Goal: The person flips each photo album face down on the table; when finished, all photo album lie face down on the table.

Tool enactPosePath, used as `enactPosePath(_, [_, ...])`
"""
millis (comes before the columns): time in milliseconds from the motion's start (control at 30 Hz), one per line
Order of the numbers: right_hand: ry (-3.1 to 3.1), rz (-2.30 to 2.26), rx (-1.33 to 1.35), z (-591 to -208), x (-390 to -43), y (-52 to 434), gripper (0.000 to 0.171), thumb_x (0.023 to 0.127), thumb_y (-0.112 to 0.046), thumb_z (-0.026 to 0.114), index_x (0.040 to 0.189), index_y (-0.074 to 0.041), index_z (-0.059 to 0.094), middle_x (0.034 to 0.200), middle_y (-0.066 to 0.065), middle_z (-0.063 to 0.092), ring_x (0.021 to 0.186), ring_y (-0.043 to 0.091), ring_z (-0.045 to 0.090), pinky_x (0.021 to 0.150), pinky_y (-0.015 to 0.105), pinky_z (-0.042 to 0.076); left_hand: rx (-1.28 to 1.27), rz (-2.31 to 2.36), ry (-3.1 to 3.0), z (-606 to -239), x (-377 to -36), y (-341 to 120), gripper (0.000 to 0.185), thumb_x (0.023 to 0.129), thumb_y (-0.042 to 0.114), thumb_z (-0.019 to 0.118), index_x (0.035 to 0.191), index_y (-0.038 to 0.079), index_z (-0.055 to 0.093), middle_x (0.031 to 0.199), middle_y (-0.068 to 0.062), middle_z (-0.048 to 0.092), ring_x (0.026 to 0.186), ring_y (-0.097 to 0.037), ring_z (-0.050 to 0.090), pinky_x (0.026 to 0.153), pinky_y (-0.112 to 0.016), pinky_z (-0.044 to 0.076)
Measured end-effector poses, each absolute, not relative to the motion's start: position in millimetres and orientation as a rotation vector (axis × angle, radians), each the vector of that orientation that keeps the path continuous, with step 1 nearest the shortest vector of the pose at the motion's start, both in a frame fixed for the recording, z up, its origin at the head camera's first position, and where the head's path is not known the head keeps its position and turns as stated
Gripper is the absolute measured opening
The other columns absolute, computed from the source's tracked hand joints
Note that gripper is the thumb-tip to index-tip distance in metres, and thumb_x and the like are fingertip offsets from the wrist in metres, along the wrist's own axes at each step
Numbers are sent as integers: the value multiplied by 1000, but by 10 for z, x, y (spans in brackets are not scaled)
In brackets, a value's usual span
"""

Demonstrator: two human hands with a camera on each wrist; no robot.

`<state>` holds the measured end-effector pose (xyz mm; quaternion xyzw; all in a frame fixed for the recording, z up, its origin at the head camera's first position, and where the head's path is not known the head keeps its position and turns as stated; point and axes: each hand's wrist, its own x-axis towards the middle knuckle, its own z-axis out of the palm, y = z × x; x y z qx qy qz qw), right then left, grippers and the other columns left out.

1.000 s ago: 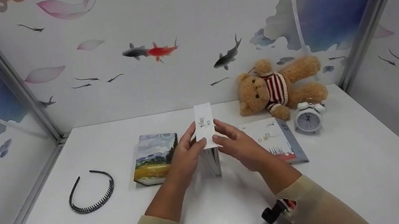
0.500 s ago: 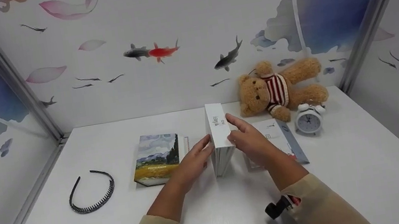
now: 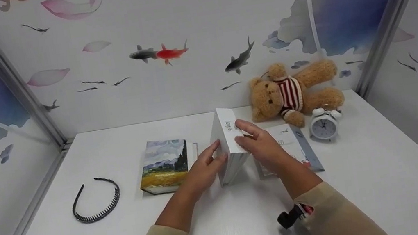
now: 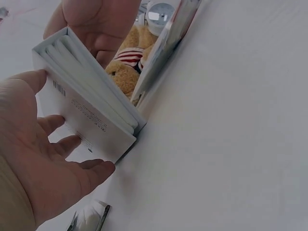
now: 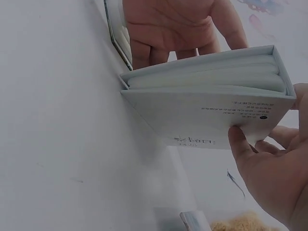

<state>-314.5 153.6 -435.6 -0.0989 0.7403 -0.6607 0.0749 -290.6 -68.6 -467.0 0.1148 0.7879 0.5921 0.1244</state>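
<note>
In the head view, a white hardcover book point(image 3: 229, 131) stands at the middle of the table, spine up, pages downward, its spine leaning to the right. My left hand point(image 3: 203, 173) rests spread fingers on the left cover, which carries a barcode in the left wrist view. My right hand point(image 3: 264, 145) grips the spine's right edge; fingertips point(image 5: 237, 137) press the right cover in the right wrist view. Left of it lies a book with a painted landscape cover point(image 3: 164, 163). On the right lies a white book point(image 3: 285, 139) with a grey-blue edge, partly hidden by my right hand.
A black toothed headband point(image 3: 97, 215) lies at the left of the white table point(image 3: 230, 230). Against the back wall, a teddy bear point(image 3: 290, 93) in a striped sweater lies on its side, with a white alarm clock point(image 3: 323, 124) in front of it. Printed panels enclose the table.
The white book has moved right and now tilts, showing more of its left cover. My left hand has slid from the spine down onto that cover. My right hand has kept to the spine.
</note>
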Motion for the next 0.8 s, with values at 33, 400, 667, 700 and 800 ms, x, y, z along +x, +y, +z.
enactPosePath(33, [2274,-1962,-297,-4367,-3152,1541,67,108,-32,64,168,-18,37,181,-7,21,167,23,26,133,46,33,339,1714,2307,-4668,-2901,-685,75,105,62,56,170,36,29,181,-2,20,165,-39,28,129,-64,33])
enactPosePath(400, [2422,-1816,-263,-4412,-3184,1593,70,104,-47,69,164,-22,45,179,-7,27,168,21,23,134,44,28,330,1582,2461,-4691,-2904,-675,77,103,65,57,169,33,34,180,-3,24,165,-38,28,128,-68,32])
enactPosePath(667, [2379,-1756,-184,-4454,-3216,1668,60,106,-45,66,161,-29,50,177,-2,33,164,23,34,129,45,37,370,1410,2580,-4732,-2918,-674,74,102,62,61,166,30,42,180,-1,25,167,-37,23,131,-67,26])
enactPosePath(700, [2381,-1743,-159,-4459,-3224,1670,59,106,-45,67,161,-31,51,175,-2,36,162,22,38,129,45,39,369,1396,2591,-4734,-2920,-671,74,102,61,62,166,30,42,180,-1,25,167,-37,23,132,-66,26])
enactPosePath(800, [2419,-1682,-100,-4477,-3240,1673,57,105,-45,69,159,-34,53,169,-3,47,155,19,48,128,47,40,368,1367,2614,-4738,-2925,-664,74,102,58,64,165,26,44,180,-2,25,167,-36,22,133,-64,25])
